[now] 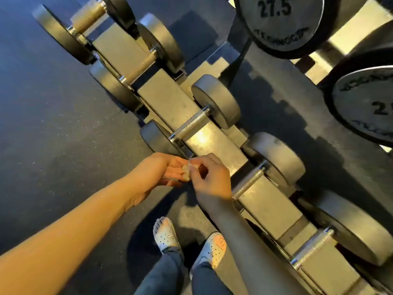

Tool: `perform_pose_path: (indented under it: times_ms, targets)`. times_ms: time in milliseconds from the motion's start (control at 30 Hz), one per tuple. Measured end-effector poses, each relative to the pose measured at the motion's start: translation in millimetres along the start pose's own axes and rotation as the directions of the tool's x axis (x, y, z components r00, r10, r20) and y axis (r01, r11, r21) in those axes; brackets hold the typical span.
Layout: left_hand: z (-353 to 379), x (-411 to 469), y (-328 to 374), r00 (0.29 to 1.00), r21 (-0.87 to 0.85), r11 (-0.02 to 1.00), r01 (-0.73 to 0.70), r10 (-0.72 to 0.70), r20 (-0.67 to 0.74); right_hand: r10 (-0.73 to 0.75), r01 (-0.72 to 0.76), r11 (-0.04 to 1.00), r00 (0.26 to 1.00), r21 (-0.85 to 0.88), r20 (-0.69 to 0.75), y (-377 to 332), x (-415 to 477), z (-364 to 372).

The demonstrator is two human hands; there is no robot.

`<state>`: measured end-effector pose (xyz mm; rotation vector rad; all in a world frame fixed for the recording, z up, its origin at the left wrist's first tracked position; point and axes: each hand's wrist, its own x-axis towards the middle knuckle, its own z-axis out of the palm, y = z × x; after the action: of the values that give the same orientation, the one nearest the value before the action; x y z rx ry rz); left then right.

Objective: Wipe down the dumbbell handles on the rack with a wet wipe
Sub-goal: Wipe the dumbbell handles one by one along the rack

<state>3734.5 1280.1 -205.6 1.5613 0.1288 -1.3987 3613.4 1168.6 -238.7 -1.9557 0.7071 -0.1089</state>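
The wet wipe (186,171) shows only as a small pale wad between the left hand (165,170) and right hand (210,177). The right forearm (229,220) hides one dumbbell handle's (248,183) near end. The frame's edge cuts off the right dumbbell head's (361,107) number after "2". The farthest dumbbell (85,20) is blurred.

The ground is covered by dark, finely speckled rubber flooring (53,124). It is lit by warm, yellowish light. A paler band (308,88) is left at the right, and a jagged, stepped shadow (287,128) is cast just below it.
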Motion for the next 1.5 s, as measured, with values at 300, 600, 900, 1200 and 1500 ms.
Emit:
perform_pose_path:
  times_ms: [300,600,900,1200,1500]
  targets:
    - [-47.3,63.1,9.3,0.59,0.412,0.861,-0.299,0.506,-0.63,-0.042,0.026,0.997,0.971,-0.071,-0.236,-4.9,100.5,9.3]
    - [-26.2,104.7,6.3,0.539,0.268,0.935,-0.231,0.352,-0.765,-0.139,0.306,0.778,0.935,-0.548,0.325,8.8,148.6,28.6]
    - [-23.1,100.5,8.1,0.643,0.17,0.976,-0.135,0.217,-0.735,0.032,0.692,0.372,0.656,-0.619,0.754,-43.6,180.3,37.6]
    - [-22.0,103.6,7.9,0.532,0.313,0.938,-0.147,0.342,-0.775,0.457,0.407,0.643,0.477,-0.649,0.751,-43.9,206.7,53.4]
    - [-21.1,107.3,6.6,0.52,0.353,0.926,-0.131,0.367,-0.771,-0.4,0.813,0.437,0.559,-0.385,0.726,29.5,162.2,10.8]
